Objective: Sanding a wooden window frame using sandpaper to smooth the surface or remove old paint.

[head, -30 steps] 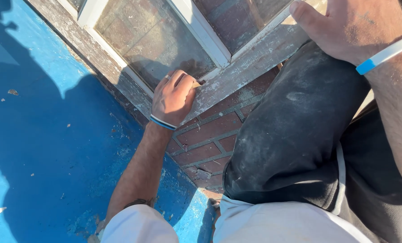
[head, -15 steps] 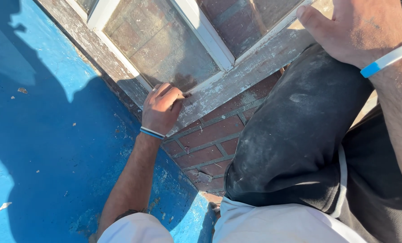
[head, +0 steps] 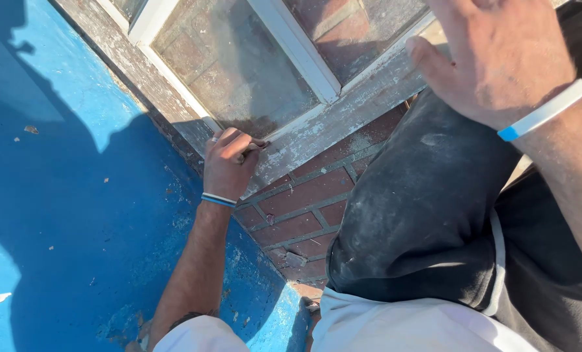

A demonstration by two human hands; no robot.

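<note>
A left hand (head: 229, 166) grips a small tool (head: 250, 151), pressing it where weathered sill (head: 343, 120) meets the window frame (head: 291, 42). The right hand (head: 499, 58) rests open-fingered, seemingly bracing above dusty trousers (head: 421, 215).

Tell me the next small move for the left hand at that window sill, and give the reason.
Probably draw the left hand further along the weathered sill, keeping the small tool it seems to grip against the wood. Flaking white paint remains along the sill, and the right hand braces near the frame.
</note>
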